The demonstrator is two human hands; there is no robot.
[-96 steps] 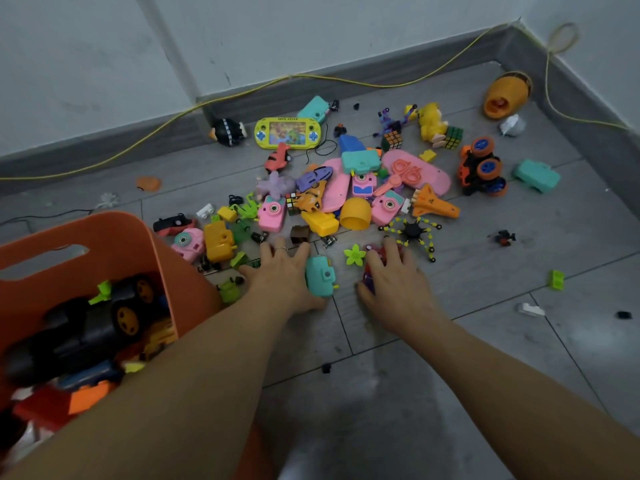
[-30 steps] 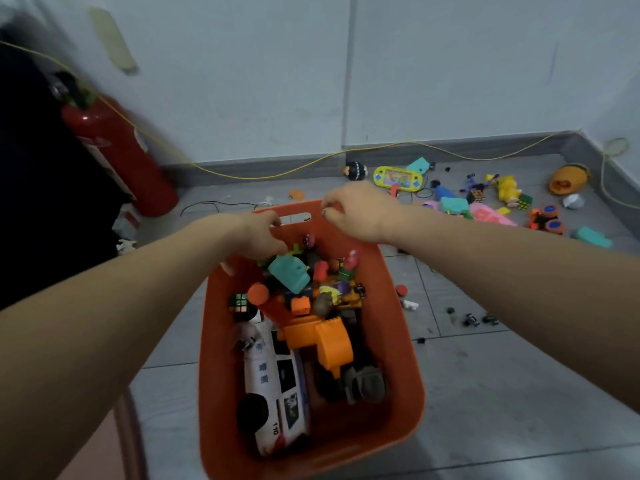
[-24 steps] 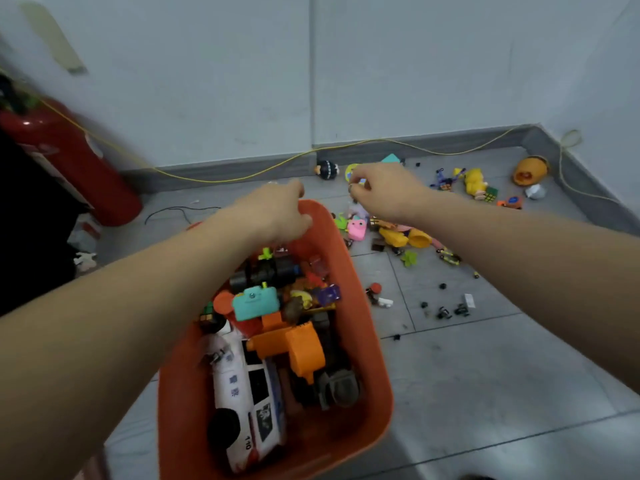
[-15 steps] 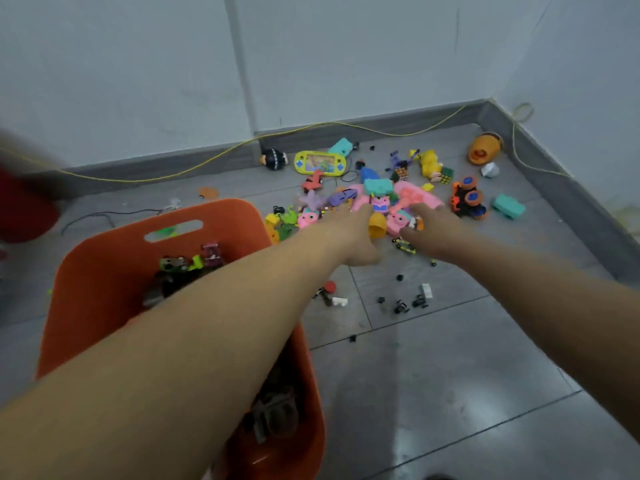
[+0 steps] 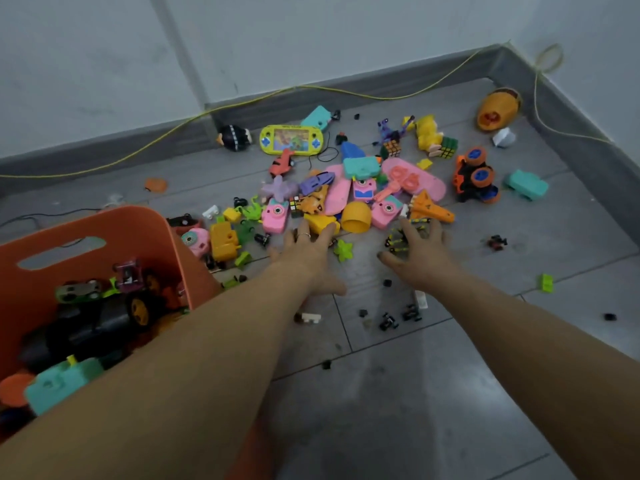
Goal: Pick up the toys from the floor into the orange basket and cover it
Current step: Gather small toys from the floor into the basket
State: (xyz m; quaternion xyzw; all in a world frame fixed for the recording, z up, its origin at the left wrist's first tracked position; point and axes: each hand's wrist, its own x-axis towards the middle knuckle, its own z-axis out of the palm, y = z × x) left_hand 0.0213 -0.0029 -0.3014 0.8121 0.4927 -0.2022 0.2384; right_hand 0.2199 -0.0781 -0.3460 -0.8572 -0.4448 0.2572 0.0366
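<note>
Arms outstretched, left hand [image 5: 306, 252] and right hand [image 5: 417, 252] spread, empty, over toys [image 5: 356, 216]

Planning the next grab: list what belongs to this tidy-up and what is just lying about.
Job: orange basket; yellow game console; pink camera; orange rocket; left hand; right hand.
Lying about: yellow cable; black cable.

A yellow cable [image 5: 242, 102] runs along the dark grey skirting board [image 5: 346, 98] (looped at the far right corner). A thin black wire [image 5: 52, 215] lies on the grey tiled floor [image 5: 398, 410] below white walls [image 5: 86, 64].
</note>
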